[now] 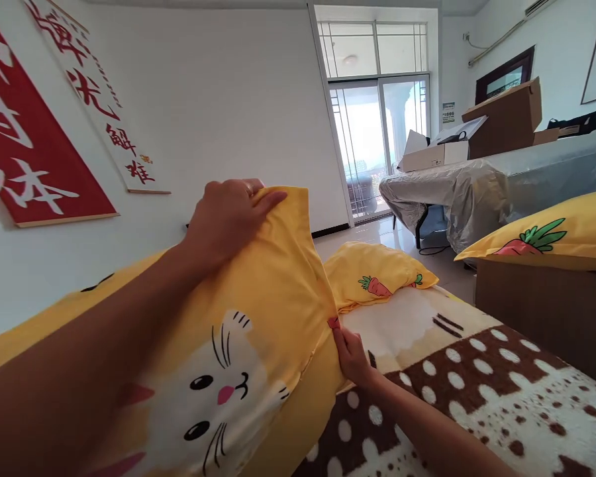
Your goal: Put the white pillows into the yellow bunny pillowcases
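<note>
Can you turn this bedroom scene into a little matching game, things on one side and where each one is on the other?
Things
1. cat pillow
2. small carrot pillow
3. brown cardboard box
4. red banner

Places
A. hanging on the wall at the left
B. lying on the spotted blanket, untouched
C. gripped by the left hand at its top and the right hand at its edge
D. on the plastic-covered furniture near the glass door

Pairs: 1-C, 2-B, 3-D, 4-A
</note>
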`<action>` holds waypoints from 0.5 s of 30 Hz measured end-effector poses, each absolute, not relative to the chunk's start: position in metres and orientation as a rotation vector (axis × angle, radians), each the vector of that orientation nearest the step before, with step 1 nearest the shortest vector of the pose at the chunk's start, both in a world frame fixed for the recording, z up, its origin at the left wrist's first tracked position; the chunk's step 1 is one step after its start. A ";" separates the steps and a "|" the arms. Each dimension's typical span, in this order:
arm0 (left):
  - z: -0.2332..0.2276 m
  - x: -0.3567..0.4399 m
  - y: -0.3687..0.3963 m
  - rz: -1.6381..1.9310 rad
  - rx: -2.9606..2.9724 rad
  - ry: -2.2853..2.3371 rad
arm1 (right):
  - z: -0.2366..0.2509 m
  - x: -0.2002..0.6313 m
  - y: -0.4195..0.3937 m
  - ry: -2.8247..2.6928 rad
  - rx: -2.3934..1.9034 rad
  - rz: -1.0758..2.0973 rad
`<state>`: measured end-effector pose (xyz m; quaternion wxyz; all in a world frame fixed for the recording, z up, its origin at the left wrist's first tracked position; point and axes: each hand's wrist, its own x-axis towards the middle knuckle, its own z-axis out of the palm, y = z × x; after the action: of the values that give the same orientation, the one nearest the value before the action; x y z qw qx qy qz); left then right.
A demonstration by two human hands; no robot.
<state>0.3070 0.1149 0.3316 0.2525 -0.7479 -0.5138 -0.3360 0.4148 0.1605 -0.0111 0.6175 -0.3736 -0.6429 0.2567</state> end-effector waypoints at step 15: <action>0.370 0.287 0.086 -0.926 -1.697 -1.507 | 0.013 0.448 0.159 -1.978 -0.773 1.194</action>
<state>0.2866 0.0858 0.3698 0.3385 -0.6514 -0.5785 -0.3555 0.4476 0.1592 0.0127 0.3455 -0.2977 -0.7620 0.4599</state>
